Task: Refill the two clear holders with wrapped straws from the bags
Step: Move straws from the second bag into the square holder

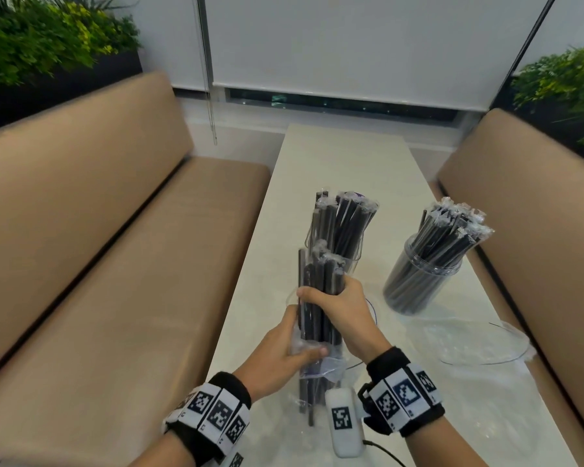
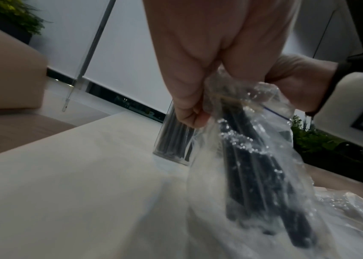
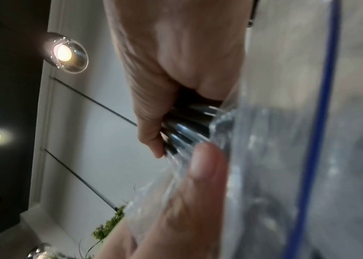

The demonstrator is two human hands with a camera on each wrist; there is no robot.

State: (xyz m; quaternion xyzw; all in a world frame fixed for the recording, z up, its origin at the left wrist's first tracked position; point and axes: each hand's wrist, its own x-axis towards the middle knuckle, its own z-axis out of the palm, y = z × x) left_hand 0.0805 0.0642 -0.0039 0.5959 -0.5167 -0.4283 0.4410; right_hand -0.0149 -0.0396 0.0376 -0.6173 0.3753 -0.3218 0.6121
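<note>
My right hand (image 1: 344,311) grips a bundle of black wrapped straws (image 1: 321,278) and holds it upright above the table's near end. The bundle's lower part is still inside a clear zip bag (image 1: 317,365), which my left hand (image 1: 284,352) pinches from the side. In the right wrist view the right hand's fingers (image 3: 154,122) curl round the straws (image 3: 187,126) at the bag's mouth (image 3: 287,140). Just behind the bundle stands a clear holder (image 1: 353,262) with straws in it. A second clear holder (image 1: 415,284), packed with straws, stands to the right.
An empty clear bag (image 1: 479,342) lies flat on the white table (image 1: 344,163) near the right holder. Tan bench seats (image 1: 115,264) flank the table on both sides. A white wrist device (image 1: 343,419) hangs near the table's front edge.
</note>
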